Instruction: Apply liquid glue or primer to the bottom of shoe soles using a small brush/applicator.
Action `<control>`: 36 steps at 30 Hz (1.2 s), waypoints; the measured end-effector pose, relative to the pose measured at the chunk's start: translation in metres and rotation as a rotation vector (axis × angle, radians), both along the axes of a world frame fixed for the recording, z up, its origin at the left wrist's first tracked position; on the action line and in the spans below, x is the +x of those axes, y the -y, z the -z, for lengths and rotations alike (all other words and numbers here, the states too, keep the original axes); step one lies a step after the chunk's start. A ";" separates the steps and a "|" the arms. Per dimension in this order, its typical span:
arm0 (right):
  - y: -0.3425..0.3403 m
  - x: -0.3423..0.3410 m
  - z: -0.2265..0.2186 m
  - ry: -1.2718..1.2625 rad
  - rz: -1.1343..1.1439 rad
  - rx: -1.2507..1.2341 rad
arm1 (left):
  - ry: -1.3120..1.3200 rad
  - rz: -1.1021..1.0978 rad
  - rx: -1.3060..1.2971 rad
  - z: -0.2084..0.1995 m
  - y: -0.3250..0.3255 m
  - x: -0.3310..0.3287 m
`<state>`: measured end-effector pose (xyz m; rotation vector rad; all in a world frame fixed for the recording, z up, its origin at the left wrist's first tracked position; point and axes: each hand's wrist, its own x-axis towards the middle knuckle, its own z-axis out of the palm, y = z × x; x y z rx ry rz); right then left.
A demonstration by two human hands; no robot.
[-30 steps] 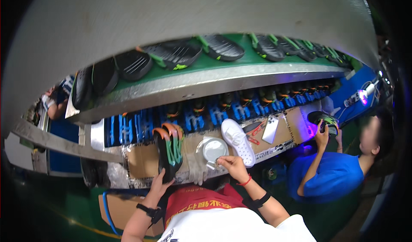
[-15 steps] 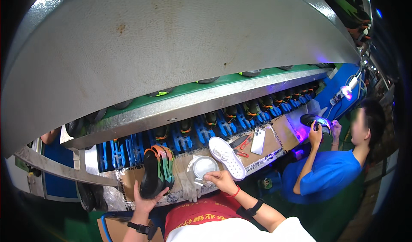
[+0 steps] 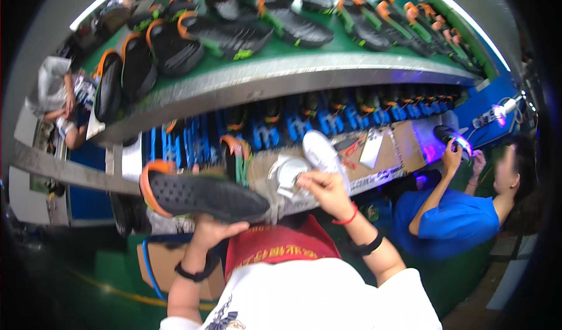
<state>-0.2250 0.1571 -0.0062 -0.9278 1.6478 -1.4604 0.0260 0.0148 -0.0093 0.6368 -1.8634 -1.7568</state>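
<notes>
In front of you is a black shoe with an orange band at one end [image 3: 205, 199], its broad dark face turned toward the camera. Rows of small, darker squares mark the half nearer the orange, while the other half looks plain and slightly blurred. The orange band curves around the left end, and the black end points right and a little downward.

Your left grip [image 3: 213, 231] is closed on that shoe from below: the palm and thumb show under its lower edge, near mid-length, and what looks like a fingertip shows past its upper edge. The shoe is held up over the front edge of the cardboard-covered desk [image 3: 405, 145], its body lying above your palm and reaching out to both sides of it.

Just behind it on the desk stands a second black shoe with orange and green straps [image 3: 237, 157], its lower part hidden.

Your right grip [image 3: 329, 191] has its thumb and fingertips drawn together at the round, whitish shallow dish [image 3: 291, 171]; you cannot tell from here whether something small is pinched there. Right beside that dish lies a white shoe [image 3: 321, 150], with red-handled tools [image 3: 350, 148] and a flat white rectangular phone [image 3: 372, 147] farther right. Beyond your right side, a person in a blue top [image 3: 451, 220] holds another dark shoe [image 3: 446, 134].
</notes>
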 end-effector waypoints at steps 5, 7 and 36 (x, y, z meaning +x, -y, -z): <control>0.014 0.004 -0.045 -0.319 -0.108 -0.153 | -0.054 -0.029 -0.208 -0.027 0.009 -0.026; 0.017 0.008 -0.051 -0.523 -0.126 -0.298 | 0.031 0.058 -0.457 -0.044 0.011 -0.029; 0.028 0.013 -0.060 -0.701 -0.339 -0.205 | -0.325 -0.240 -0.344 0.018 0.003 -0.036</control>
